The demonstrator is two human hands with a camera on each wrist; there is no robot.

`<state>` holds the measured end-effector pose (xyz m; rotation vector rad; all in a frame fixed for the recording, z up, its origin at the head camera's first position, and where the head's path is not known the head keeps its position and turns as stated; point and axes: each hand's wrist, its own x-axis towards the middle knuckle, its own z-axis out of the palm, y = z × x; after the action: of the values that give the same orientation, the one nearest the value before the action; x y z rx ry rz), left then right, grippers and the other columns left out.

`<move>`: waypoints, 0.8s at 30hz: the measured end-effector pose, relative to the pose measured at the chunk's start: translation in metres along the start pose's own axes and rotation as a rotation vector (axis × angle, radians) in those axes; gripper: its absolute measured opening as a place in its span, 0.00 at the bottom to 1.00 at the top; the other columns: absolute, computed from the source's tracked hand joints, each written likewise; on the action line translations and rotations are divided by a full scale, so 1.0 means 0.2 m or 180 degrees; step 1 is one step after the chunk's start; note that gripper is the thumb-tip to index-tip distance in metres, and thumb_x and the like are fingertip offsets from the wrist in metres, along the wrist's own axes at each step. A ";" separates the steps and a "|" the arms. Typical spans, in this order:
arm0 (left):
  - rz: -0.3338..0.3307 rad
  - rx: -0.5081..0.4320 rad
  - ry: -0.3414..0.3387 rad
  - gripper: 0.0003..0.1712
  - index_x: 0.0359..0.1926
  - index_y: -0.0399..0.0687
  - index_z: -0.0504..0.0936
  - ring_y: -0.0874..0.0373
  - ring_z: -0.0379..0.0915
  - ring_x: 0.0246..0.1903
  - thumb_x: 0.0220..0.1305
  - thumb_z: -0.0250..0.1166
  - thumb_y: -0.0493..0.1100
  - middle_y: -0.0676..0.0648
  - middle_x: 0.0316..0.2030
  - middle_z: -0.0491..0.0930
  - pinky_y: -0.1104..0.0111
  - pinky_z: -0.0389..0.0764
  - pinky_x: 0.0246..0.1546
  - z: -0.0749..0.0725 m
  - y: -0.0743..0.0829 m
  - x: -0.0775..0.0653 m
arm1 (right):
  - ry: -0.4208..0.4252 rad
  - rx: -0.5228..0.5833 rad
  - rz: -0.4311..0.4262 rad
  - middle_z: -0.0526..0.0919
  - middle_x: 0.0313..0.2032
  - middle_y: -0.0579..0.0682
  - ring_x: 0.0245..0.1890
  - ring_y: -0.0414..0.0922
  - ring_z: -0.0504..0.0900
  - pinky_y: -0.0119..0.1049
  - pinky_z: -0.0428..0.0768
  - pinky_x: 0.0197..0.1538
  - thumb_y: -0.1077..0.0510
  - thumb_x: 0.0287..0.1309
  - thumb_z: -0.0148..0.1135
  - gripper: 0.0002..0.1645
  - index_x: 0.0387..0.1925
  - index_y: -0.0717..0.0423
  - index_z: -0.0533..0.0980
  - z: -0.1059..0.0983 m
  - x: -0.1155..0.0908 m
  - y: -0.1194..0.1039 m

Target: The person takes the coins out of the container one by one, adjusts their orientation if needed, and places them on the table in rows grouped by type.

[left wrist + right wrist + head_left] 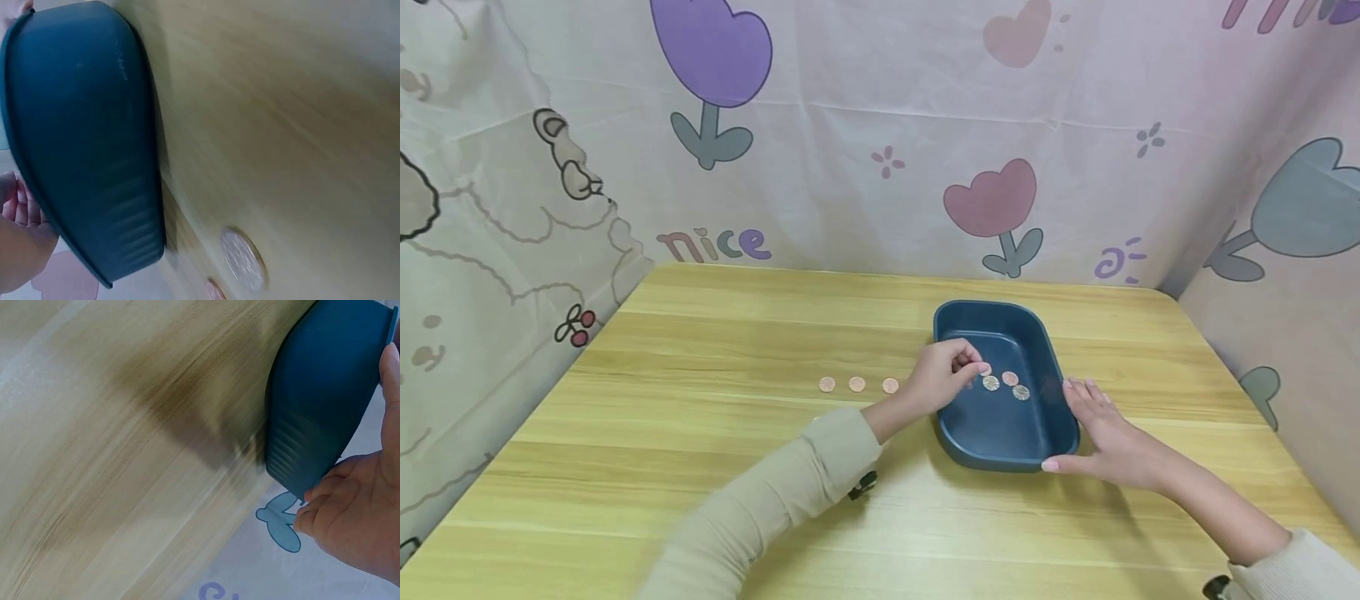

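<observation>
The dark blue rectangular tray (1000,442) stands on the table with several coins (1021,392) lying on its floor. Over the tray's left side reaches my left hand (942,379), thumb and fingertips pinching a small coin (987,368) just above the others. My right hand (1108,437) rests against the tray's near right corner. Its fingers lie along the outer right wall and its thumb touches the near rim, as the right wrist view shows too. In the left wrist view the tray's outer wall (81,112) hides part of my left hand (25,244).
Left of the tray, a copper-coloured coin (827,384), another coin (857,384) and a third coin (890,386) lie in a row on the wooden table (700,350). A further coin peeks out above the left sleeve (775,492). A patterned cloth (850,192) hangs behind the table.
</observation>
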<state>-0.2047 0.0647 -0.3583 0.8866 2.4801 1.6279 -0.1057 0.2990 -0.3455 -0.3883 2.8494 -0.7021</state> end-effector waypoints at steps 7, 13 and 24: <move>-0.0052 0.0172 0.0032 0.07 0.30 0.38 0.79 0.69 0.65 0.18 0.60 0.62 0.39 0.47 0.21 0.78 0.82 0.67 0.19 0.08 0.01 0.08 | -0.0009 -0.0004 -0.0025 0.42 0.69 0.73 0.68 0.70 0.37 0.70 0.46 0.62 0.38 0.43 0.69 0.67 0.68 0.73 0.43 0.00 0.01 0.00; -0.0062 0.0501 -0.0006 0.07 0.32 0.41 0.80 0.69 0.64 0.17 0.62 0.61 0.41 0.49 0.21 0.77 0.83 0.66 0.19 0.13 0.01 0.14 | -0.0026 0.0019 -0.0035 0.42 0.69 0.73 0.68 0.71 0.36 0.70 0.45 0.62 0.38 0.44 0.69 0.67 0.68 0.73 0.42 0.00 0.01 0.01; -0.0365 0.1001 -0.0292 0.06 0.33 0.42 0.80 0.67 0.66 0.21 0.62 0.61 0.41 0.50 0.27 0.80 0.82 0.67 0.22 0.20 -0.02 0.21 | -0.0052 0.0017 0.0012 0.41 0.69 0.72 0.68 0.70 0.36 0.70 0.46 0.62 0.38 0.43 0.69 0.67 0.68 0.73 0.42 0.00 0.01 0.00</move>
<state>-0.2291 0.1165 -0.3687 0.8062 2.7088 1.1558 -0.1073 0.2989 -0.3450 -0.3858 2.8317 -0.7023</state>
